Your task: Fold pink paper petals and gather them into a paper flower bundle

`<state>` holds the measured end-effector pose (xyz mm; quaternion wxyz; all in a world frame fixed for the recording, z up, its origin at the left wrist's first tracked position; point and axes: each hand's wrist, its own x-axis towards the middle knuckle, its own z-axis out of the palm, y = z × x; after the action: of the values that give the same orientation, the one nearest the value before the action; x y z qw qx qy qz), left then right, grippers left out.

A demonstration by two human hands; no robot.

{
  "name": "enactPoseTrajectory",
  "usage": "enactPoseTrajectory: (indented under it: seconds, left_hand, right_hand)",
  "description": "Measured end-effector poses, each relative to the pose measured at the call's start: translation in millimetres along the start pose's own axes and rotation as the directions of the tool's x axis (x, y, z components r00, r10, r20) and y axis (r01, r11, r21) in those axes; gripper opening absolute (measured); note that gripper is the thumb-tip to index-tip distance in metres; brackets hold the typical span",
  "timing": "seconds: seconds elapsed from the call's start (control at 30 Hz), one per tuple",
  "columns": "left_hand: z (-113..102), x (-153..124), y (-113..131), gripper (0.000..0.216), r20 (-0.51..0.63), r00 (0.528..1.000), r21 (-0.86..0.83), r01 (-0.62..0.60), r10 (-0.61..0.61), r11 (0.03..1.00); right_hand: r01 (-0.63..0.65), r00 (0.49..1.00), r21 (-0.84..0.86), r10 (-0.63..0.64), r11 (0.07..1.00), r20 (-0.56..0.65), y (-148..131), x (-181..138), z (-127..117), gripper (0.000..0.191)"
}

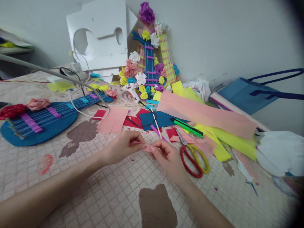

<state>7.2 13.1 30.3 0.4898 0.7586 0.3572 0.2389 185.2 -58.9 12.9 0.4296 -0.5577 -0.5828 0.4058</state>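
A small strip of pink crepe paper is stretched between my hands, above the table's middle. My left hand pinches its left end between thumb and fingers. On the other end, my right hand has its thumb and fingertips closed. Just beyond my hands lies a thin wooden stick. Scissors with one red and one yellow handle rest right of my right hand, near a green utility knife. Flat pink paper pieces lie beyond my left hand.
A blue paper guitar with paper flowers lies at left. A white glue gun sits farther back, its cord curving forward. More decorated guitars lean on the wall. Long pink and yellow paper sheets cover the right side, beside a blue bag.
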Motion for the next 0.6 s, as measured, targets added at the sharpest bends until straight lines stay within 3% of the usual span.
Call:
enactPoseTrajectory:
  seconds: [0.3, 0.6]
  left_hand:
    - [3.5, 0.6, -0.4, 0.018, 0.060, 0.998, -0.025, -0.019, 0.021, 0.999]
    - [6.2, -0.5, -4.1, 0.014, -0.026, 1.000, 0.024, -0.012, 0.012, 1.000]
  right_hand:
    - [0.029, 1.000, -0.007, -0.029, 1.000, -0.004, 1.2, -0.2, 1.9, 0.017]
    - [-0.027, 1.000, 0.021, 0.027, 0.999, 0.007, -1.4, -1.2, 2.8, 0.016]
